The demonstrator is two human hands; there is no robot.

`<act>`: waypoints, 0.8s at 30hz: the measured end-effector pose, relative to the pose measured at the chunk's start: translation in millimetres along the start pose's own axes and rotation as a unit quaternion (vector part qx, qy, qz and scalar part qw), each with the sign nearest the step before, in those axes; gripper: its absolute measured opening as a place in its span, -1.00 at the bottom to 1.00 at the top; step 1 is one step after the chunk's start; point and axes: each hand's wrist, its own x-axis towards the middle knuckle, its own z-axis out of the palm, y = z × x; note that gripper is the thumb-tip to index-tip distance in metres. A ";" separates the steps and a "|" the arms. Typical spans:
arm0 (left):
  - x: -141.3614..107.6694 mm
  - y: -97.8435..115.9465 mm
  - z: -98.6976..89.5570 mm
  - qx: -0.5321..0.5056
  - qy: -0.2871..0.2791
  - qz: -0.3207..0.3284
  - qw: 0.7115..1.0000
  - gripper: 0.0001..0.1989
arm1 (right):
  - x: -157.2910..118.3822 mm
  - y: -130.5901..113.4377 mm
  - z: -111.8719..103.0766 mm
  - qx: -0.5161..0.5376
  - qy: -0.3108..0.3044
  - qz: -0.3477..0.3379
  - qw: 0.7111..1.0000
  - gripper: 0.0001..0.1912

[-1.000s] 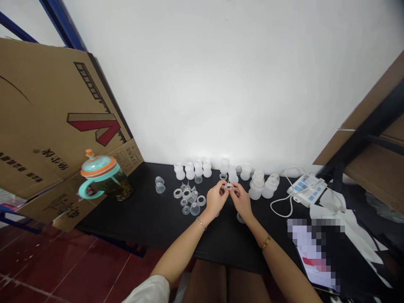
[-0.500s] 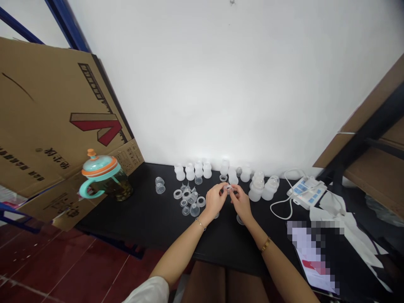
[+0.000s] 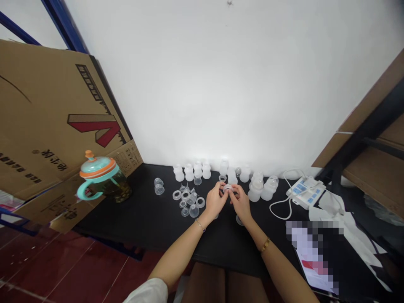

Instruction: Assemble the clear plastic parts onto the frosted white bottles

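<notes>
Both hands meet over the black table, pinching a translucent bottle collar ring [image 3: 227, 187] between their fingertips. My left hand [image 3: 216, 198] closes on its left side, and my right hand [image 3: 241, 203] grips the right side; whether a nipple sits inside cannot be made out. Left of my left hand lies a cluster of loose collar rings [image 3: 200, 202] and clear bottle nipples [image 3: 194, 210]. White baby bottles [image 3: 179, 173] stand along the wall behind, with more bottles [image 3: 255, 187] just right of my right hand. A clear round piece [image 3: 239, 220] is partly hidden under my right wrist.
Two clear domed caps [image 3: 159, 189] sit further left on the table [image 3: 142, 223]. A teal-lidded jug [image 3: 105, 179] stands near the cardboard [image 3: 47, 105]. At right are a white power strip [image 3: 305, 191] with a looped cable, paper [image 3: 344, 227] and a blurred-out screen [image 3: 312, 256].
The ring between my fingers has tilted slightly, its upper face showing more. Both hands stay in nearly the same place; the whole view has shifted a little.
</notes>
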 end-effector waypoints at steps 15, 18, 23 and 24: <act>-0.4 -1.0 1.3 -0.021 0.016 0.013 1.000 -0.86 | -1.1 -2.6 -0.8 -0.007 -0.001 0.000 1.000 -0.61; -0.1 -1.1 1.0 -0.019 0.014 0.011 1.000 -0.87 | -0.9 -2.0 -0.6 -0.014 0.000 0.001 1.000 -0.58; -0.2 -2.0 1.3 -0.018 0.012 0.013 1.000 -0.87 | -0.8 -3.6 -1.0 -0.018 0.003 0.003 1.000 -0.58; -0.3 -2.2 1.4 -0.020 0.012 0.013 1.000 -0.88 | -0.9 -4.1 -1.1 -0.019 0.004 0.003 1.000 -0.59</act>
